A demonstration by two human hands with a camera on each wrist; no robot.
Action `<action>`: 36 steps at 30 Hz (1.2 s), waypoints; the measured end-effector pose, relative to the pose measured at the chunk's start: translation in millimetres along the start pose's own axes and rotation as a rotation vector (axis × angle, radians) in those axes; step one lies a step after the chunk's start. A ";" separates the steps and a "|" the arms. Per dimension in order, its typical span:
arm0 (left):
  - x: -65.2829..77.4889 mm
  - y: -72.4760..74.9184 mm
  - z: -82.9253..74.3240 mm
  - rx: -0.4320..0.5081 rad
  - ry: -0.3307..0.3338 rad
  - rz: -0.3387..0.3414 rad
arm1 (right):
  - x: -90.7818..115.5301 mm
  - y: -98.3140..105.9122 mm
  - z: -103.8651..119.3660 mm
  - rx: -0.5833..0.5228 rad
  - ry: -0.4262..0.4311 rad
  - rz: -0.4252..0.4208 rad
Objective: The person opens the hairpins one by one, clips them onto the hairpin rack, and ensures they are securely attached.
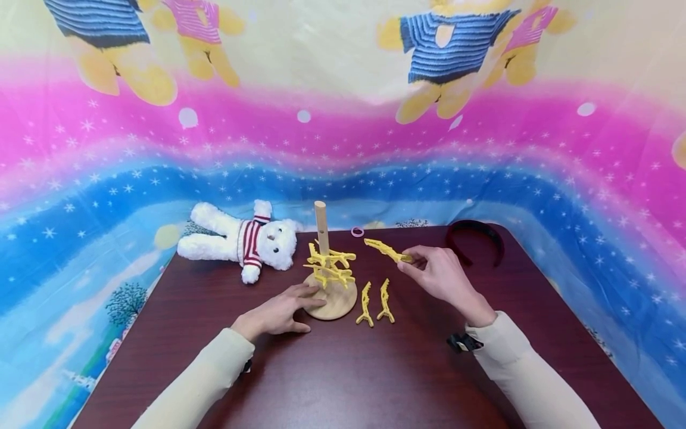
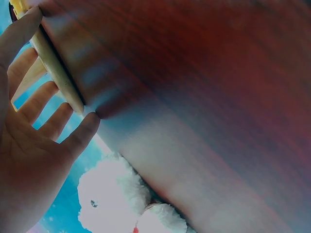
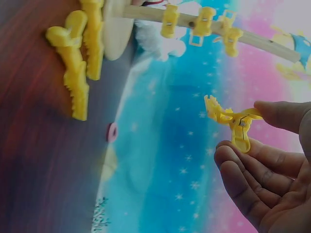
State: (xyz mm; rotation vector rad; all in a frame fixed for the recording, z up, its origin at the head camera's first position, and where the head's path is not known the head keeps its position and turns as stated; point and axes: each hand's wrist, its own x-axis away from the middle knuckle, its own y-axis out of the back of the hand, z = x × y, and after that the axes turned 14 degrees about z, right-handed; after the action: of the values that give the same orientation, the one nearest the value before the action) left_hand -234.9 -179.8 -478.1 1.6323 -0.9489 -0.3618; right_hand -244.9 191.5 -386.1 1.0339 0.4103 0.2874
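Observation:
My right hand (image 1: 447,277) pinches a yellow alligator hair clip (image 1: 384,250) by its handles, raised to the right of a wooden stand. In the right wrist view, the thumb presses one handle of the clip (image 3: 240,138) and the fingers support the other. My left hand (image 1: 280,311) rests its fingers on the stand's round base (image 1: 340,305), with the thumb toward the table. Several yellow clips (image 1: 334,257) are fastened around the upright post (image 1: 321,221). Two more clips, a left one (image 1: 365,305) and a right one (image 1: 385,302), lie on the table beside the base.
A white teddy bear (image 1: 270,244) in a striped sweater lies at the back left. Near the back edge is a small pink ring (image 1: 357,232). A dark red headband (image 1: 495,238) sits at the back right. Printed cloth (image 1: 364,137) surrounds the dark table (image 1: 343,381).

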 end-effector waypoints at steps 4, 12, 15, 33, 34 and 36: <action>-0.2 0.2 -0.4 0.004 0.001 0.002 | -0.3 5.0 9.8 0.002 0.027 -0.018; -0.1 0.8 -0.7 -0.005 0.000 0.001 | -5.3 8.4 35.3 -0.030 0.077 -0.005; 0.1 0.9 -0.9 -0.004 0.000 0.002 | -8.9 6.7 44.0 -0.044 0.100 0.013; 0.0 0.5 -0.1 -0.011 -0.004 0.001 | -35.1 -6.1 70.7 -0.034 0.184 0.051; 0.1 0.5 0.1 -0.010 -0.003 0.001 | -36.6 -7.1 71.9 -0.029 0.186 0.050; 0.3 0.6 0.6 -0.006 0.000 0.005 | -39.3 -8.8 74.2 -0.025 0.189 0.050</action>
State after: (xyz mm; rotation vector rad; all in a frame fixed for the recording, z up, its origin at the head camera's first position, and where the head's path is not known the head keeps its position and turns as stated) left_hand -235.3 -180.5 -477.7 1.6245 -0.9509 -0.3609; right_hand -245.4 113.9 -353.1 0.9976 0.5499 0.4361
